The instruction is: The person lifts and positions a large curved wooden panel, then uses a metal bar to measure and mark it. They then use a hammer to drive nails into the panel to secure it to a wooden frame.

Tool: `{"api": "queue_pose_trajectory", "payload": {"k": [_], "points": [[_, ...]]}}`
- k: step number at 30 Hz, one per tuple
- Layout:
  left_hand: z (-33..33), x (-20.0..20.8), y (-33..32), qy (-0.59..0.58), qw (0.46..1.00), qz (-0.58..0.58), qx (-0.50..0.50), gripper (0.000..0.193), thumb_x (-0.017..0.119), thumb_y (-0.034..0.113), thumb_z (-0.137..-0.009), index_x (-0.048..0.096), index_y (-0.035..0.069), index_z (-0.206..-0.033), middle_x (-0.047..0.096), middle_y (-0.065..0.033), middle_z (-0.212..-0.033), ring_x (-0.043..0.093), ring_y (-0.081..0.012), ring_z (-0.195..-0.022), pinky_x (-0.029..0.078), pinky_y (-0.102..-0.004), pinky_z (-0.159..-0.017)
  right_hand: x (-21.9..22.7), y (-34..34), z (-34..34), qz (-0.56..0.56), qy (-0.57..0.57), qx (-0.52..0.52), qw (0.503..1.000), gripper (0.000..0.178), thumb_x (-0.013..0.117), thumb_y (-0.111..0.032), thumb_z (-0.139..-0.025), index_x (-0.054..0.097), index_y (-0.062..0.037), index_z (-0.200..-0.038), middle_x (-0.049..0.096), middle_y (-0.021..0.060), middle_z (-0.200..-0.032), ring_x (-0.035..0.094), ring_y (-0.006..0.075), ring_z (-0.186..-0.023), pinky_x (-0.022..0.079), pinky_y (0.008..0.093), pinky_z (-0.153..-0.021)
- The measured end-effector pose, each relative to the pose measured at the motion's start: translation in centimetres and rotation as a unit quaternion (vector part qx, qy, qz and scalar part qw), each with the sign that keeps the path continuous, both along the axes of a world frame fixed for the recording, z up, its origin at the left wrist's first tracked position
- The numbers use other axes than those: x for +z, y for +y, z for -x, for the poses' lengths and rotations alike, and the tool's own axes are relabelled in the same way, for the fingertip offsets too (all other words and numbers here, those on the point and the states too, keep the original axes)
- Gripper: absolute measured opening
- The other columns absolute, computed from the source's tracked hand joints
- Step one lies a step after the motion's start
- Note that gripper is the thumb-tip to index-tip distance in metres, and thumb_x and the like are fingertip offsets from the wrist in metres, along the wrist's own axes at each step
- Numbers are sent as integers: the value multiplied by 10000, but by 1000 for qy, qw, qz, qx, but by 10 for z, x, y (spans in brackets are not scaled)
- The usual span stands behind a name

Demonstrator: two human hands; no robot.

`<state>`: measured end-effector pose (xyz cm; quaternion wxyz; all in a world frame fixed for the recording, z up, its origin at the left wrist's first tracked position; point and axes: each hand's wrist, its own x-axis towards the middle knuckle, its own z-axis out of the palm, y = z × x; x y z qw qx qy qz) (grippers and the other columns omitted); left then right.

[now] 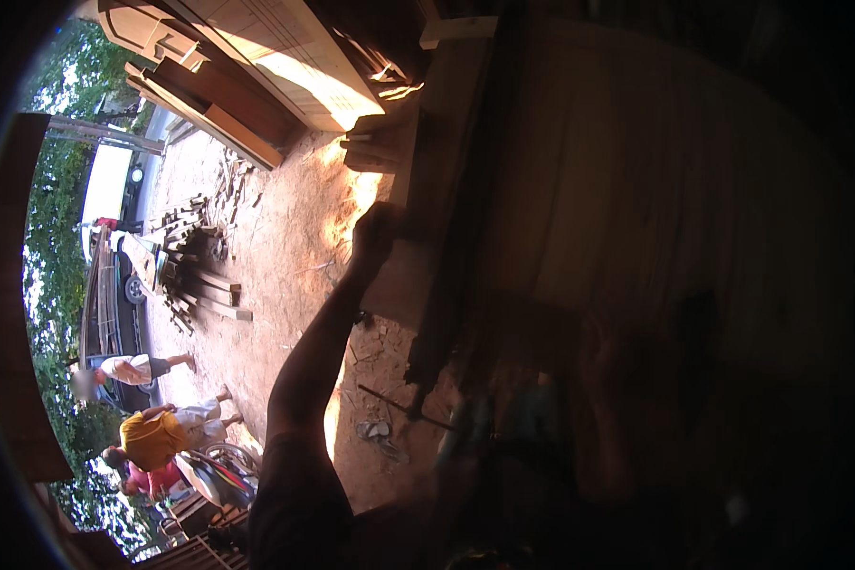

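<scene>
A wide wooden panel (579, 161), made of planks, fills the shaded right side. Along its left part runs a long dark metal bar (465, 190), which looks like a bar clamp. At its lower end are a screw and a thin cross handle (414, 410). My left arm reaches up to the panel's left edge, where my left hand (377, 231) is closed in a fist shape beside a paler board (399, 280); what it grips is hidden. My right hand (600, 347) is in deep shadow by the panel's lower edge, its fingers unclear.
Stacked wooden panels and frames (247, 104) lean at the upper left. Wood offcuts (195, 247) lie on the earth floor. Several people stand outside, one in a yellow shirt (154, 434), near a motorbike (223, 475) and a parked truck (114, 304). A crumpled scrap (380, 435) lies below the clamp.
</scene>
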<state>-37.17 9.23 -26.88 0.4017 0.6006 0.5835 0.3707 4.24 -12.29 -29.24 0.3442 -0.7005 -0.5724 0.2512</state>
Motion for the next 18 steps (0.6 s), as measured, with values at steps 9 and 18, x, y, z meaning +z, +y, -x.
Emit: {"api": "queue_pose_trajectory", "payload": {"k": [9,18], "points": [[-93,-6,274,60,995,-48,-67,138,648,109,-970,722,49,-1070,740,-56,-943,713,-136,-837,569,-304,-756,-12,2,-5,12,27,-43,999,239,633,-204,-1026,747,-5,-1095,762,181,-1029,751,339,-961,585,409,-879],[-113,12,365,-101,985,39,-135,134,708,97,-942,712,13,-1046,738,-142,-968,733,-228,-839,603,-353,-767,-7,13,-14,18,11,-22,1000,196,709,-217,-970,773,-89,-1105,768,167,-950,761,317,-826,605,413,-780]]}}
